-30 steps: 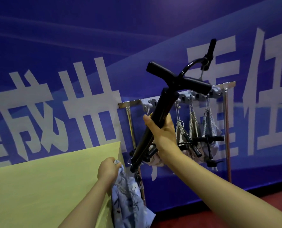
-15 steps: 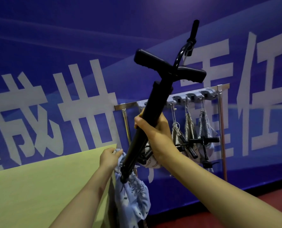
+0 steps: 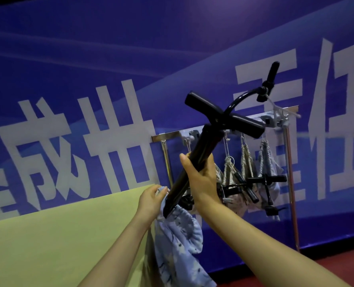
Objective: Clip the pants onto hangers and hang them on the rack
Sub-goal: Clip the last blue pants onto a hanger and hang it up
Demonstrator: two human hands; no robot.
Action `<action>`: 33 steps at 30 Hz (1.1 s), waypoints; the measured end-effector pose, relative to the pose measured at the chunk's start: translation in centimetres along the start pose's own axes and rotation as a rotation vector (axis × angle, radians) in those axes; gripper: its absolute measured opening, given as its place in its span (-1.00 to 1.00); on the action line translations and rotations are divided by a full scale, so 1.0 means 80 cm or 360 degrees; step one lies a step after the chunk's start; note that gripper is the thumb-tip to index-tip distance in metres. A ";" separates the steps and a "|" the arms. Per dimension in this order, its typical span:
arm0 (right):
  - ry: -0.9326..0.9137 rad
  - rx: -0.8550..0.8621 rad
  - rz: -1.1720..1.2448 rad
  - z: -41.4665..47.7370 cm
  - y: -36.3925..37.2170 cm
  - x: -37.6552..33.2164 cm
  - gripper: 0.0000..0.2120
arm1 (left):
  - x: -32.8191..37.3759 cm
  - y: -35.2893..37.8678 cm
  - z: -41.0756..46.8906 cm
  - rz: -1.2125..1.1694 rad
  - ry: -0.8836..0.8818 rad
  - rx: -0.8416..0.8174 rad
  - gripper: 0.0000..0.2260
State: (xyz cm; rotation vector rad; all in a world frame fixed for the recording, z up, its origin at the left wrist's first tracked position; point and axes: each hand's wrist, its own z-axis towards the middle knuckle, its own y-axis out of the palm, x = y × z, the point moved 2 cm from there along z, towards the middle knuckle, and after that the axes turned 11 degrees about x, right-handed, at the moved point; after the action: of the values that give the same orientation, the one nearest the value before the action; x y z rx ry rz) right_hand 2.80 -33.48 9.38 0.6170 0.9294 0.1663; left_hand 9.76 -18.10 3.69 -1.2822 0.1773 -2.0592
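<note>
My right hand [image 3: 201, 179] grips the long bar of a black clip hanger [image 3: 194, 162], held tilted with its hook [image 3: 263, 90] up and to the right. The bar's lower end meets the elastic waistband of light blue patterned pants [image 3: 178, 241], which hang down past the table's corner. My left hand [image 3: 151, 197] pinches the pants' waistband just left of that lower end. Behind stands the metal rack [image 3: 290, 162], with several pants on black hangers [image 3: 254, 183] hanging from its top rail.
A yellow-green table [image 3: 58, 235] fills the lower left, its corner by my left hand. A blue wall banner [image 3: 110, 59] with large white characters is close behind the rack. Red floor [image 3: 337, 251] shows at the lower right.
The hanger's lower end has come down to the pants' waistband. My left hand has lifted the waistband up towards it. The hook swung up and then back to the right.
</note>
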 end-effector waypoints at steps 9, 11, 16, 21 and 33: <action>0.0075 0.0021 -0.0032 -0.003 0.002 0.026 -0.77 | 0.028 0.008 -0.017 -0.0387 0.0053 0.0249 -0.79; 0.0095 -0.0076 -0.0091 -0.012 0.002 0.044 -0.80 | 0.043 0.010 -0.018 -0.0413 0.0043 0.0253 -0.75; 0.0175 -0.0280 -0.0390 -0.009 -0.004 0.084 -0.83 | 0.068 -0.001 -0.019 -0.0637 -0.0056 0.0245 -0.77; 0.0155 -0.0634 -0.1416 0.018 -0.026 0.110 -0.54 | 0.057 -0.017 -0.006 -0.0737 -0.0261 0.0327 -0.71; 0.0757 -0.0955 -0.1243 0.021 -0.061 0.129 -0.70 | 0.031 -0.019 0.007 -0.0973 -0.0585 0.0324 -0.73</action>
State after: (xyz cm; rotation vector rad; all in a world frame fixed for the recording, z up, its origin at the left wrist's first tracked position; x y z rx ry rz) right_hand 9.69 -34.17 0.15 -0.3799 1.4360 -0.1203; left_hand 8.83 -18.38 6.46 -1.6945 -0.6483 -2.1907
